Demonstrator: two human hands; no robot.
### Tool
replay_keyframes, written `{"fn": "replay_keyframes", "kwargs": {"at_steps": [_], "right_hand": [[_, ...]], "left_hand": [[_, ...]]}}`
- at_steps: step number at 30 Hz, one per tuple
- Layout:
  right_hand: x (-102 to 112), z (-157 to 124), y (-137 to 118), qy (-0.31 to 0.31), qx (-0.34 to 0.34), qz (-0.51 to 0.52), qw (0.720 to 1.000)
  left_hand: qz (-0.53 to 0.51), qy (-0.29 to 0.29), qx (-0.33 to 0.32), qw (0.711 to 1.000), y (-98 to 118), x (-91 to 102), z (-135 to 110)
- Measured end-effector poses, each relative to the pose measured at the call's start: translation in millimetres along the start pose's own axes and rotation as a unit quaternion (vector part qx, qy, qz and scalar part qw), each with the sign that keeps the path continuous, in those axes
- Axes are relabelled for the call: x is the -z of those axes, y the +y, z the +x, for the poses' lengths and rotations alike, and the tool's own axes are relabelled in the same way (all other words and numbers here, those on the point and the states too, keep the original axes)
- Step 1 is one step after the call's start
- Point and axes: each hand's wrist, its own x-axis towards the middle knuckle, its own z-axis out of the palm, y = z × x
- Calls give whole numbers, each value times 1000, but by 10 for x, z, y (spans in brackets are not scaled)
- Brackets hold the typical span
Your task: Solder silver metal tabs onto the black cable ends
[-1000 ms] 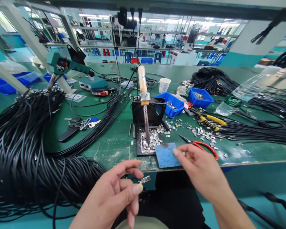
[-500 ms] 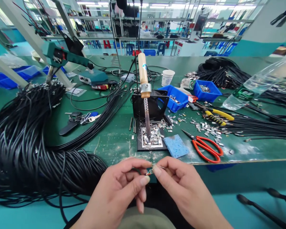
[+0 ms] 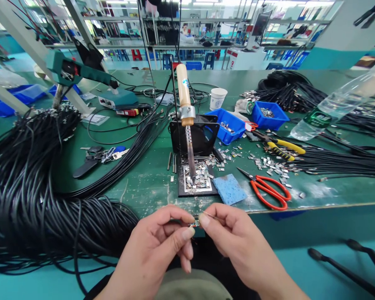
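Close to my body, both hands work on one tiny cable connector [image 3: 195, 224], with a green circuit board and fine coloured wires at its end. My left hand [image 3: 162, 241] pinches it from the left between thumb and forefinger, the other fingers curled below. From the right, the thumb and forefinger of my right hand [image 3: 234, 233] are closed on its other end, which they mostly hide. A thin, pale strand [image 3: 210, 215] lies across the right fingertips; what it is I cannot make out. Beyond the hands, a wooden-handled soldering iron [image 3: 183, 89] hangs tip-down over a tray [image 3: 181, 192] of small metal pieces.
Orange-handled scissors [image 3: 270, 193], a blue sponge [image 3: 229, 189] and yellow-handled pliers [image 3: 281, 150] lie to the right. A black fan [image 3: 192, 139] stands behind the tray, beside blue bins [image 3: 228, 127]. Black cables [image 3: 93, 229] are heaped at left. A plastic bottle [image 3: 325, 118] leans at right.
The view has shifted slightly, so the bench sits a little further left and higher. Both hands keep their pinch on the connector, which has turned a little and shows more of its board.
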Motion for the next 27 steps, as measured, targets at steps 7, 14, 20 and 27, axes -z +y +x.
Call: {"fn": "replay_keyframes", "kwargs": {"at_steps": [7, 14, 20, 27], "right_hand": [[59, 30, 49, -28, -20, 23, 999], [99, 1, 16, -22, 8, -23, 999], [95, -47, 29, -1, 75, -104, 992], [96, -99, 98, 29, 181, -186, 965]], "left_hand": [[34, 26, 5, 999, 43, -13, -17], [30, 18, 25, 999, 36, -18, -19], [38, 5, 50, 998, 59, -6, -9], [41, 14, 83, 996, 71, 0, -5]]}}
